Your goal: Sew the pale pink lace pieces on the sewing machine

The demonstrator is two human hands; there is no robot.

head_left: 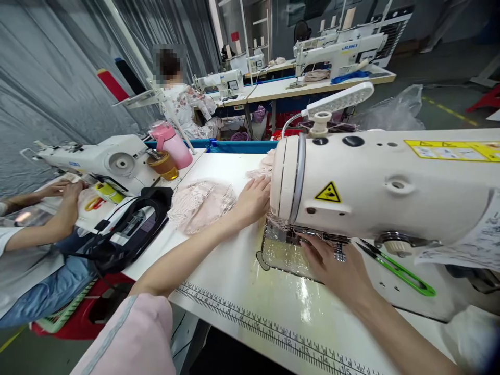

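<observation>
A white sewing machine (pixel 375 187) fills the right of the view. My left hand (pixel 253 200) lies flat on pale pink lace fabric (pixel 201 204) just left of the machine head, fingers stretched toward the needle. My right hand (pixel 336 265) rests on the table in front of the needle area, fingers extended onto the fabric at the metal needle plate (pixel 283 252). The needle itself is hidden behind the machine head.
Green thread snips (pixel 402 271) lie under the machine arm at right. A ruler strip (pixel 273 330) runs along the table's front edge. A black bag (pixel 128 229), a pink bottle (pixel 172 143) and a co-worker's hands (pixel 66 190) at another machine sit left.
</observation>
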